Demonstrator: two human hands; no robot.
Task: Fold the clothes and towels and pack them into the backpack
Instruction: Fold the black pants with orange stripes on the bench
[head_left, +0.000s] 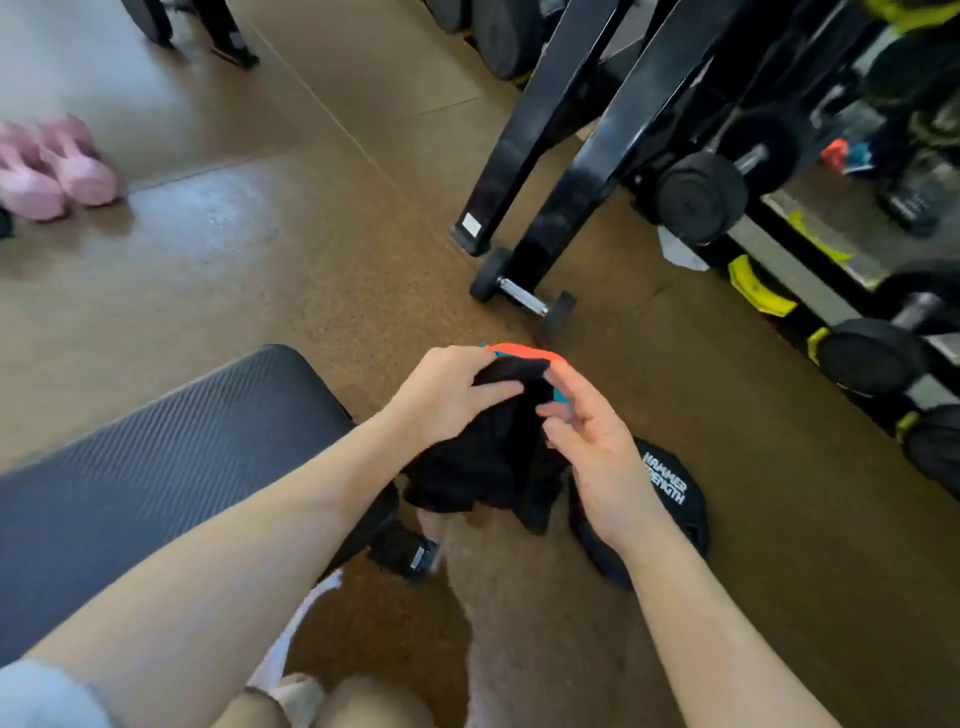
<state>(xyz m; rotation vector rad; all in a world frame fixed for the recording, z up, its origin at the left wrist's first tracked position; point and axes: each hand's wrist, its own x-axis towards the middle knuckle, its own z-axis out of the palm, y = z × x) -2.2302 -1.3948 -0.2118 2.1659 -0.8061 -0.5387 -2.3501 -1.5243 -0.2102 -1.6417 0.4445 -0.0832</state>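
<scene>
A black garment (493, 457) with an orange and blue band along its top edge hangs in the air in front of me, above the brown floor. My left hand (447, 395) grips its upper left part, thumb and fingers curled over the cloth. Just to the right, my right hand (592, 441) is beside the garment with fingers spread; its fingertips touch the cloth near the orange edge. No backpack shows in this view.
A black padded bench (156, 457) lies at the left. A black weight plate (670, 499) lies on the floor under my right hand. A dumbbell (522, 296) and a black rack (571, 156) stand ahead, more dumbbells at the right, pink kettlebells (57, 166) far left.
</scene>
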